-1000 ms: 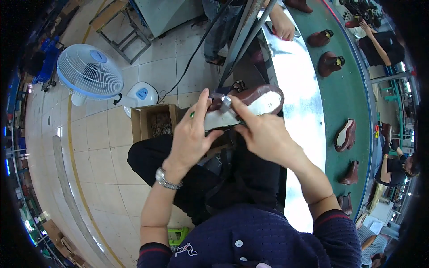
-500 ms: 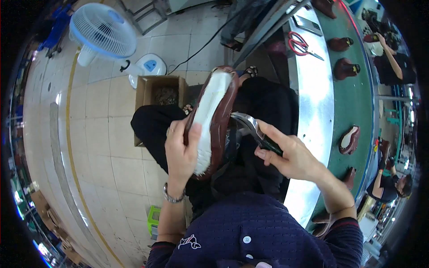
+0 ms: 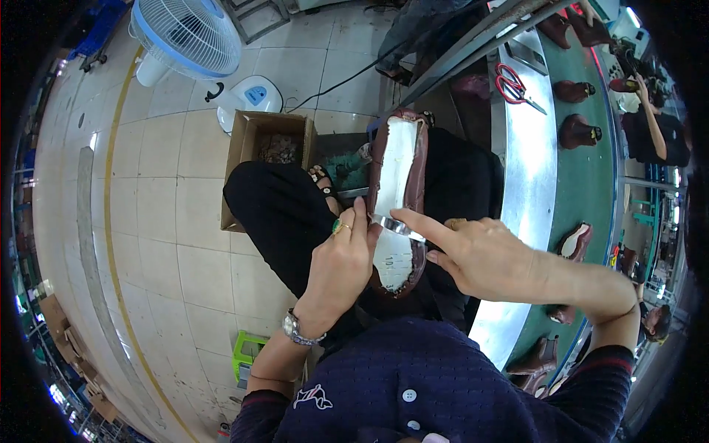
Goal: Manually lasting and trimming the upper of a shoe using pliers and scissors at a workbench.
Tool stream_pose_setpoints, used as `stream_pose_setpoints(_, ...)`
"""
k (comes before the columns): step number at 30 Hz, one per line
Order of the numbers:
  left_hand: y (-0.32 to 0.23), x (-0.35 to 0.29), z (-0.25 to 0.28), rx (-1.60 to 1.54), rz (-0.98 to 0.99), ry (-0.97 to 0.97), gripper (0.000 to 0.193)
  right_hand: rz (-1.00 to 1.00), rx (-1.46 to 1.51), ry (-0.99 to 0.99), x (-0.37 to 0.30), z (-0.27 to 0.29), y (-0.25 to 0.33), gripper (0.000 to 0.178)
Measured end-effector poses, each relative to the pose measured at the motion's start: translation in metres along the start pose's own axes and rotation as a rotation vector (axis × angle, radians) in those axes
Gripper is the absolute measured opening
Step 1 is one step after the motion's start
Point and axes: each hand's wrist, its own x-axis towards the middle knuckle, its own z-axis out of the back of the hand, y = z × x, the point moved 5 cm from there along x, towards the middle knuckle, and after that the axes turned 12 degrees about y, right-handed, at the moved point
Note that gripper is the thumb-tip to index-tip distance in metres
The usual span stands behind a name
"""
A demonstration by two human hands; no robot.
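- The left hand (image 3: 341, 262) is closed around the near side of a brown shoe (image 3: 399, 199), with the thumb and forefinger pinched at one end of a small metal tool (image 3: 397, 227).
- The right hand (image 3: 480, 258) is seen with its forefinger stretched out along that metal tool, the other fingers curled under; the tool is pressed across the shoe's white sole.
- The shoe is held sole-up over the lap, between the two hands, toe pointing away from the body.
- A wristwatch (image 3: 299, 328) is worn on the left wrist, and a ring on a left finger.
- Just beyond the knees, an open cardboard box (image 3: 251, 144) is seen on the tiled floor, with a fan (image 3: 188, 37) farther off.
- To the right, more brown shoes and red-handled scissors (image 3: 513, 83) are laid on a long green-topped bench (image 3: 583, 170).
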Motion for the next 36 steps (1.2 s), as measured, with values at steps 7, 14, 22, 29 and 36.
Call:
stream_pose_setpoints(7, 0.023, 0.029, -0.051, -2.044, 0.271, 0.395, 0.08, 0.071, 0.131, -0.182, 0.001, -0.032, -0.02, 0.072)
stream_pose_setpoints(14, 0.016, 0.04, -0.047, -1.804, 0.257, 0.284, 0.078, 0.077, -0.231, 0.01, -0.02, 0.044, -0.001, 0.069)
stream_pose_setpoints(22, 0.021, 0.047, -0.043, -1.732, 0.286, 0.274, 0.066, 0.108, -0.591, -0.333, 0.028, 0.069, -0.027, 0.066)
stream_pose_setpoints(29, 0.022, 0.042, -0.041, -1.765, 0.386, 0.327, 0.062, 0.086, -0.308, -0.259, 0.03, 0.055, -0.022, 0.067)
stream_pose_setpoints(36, 0.029, 0.036, -0.043, -1.731, 0.363, 0.491, 0.075, 0.223, -0.252, -0.398, 0.02, 0.047, -0.011, 0.065)
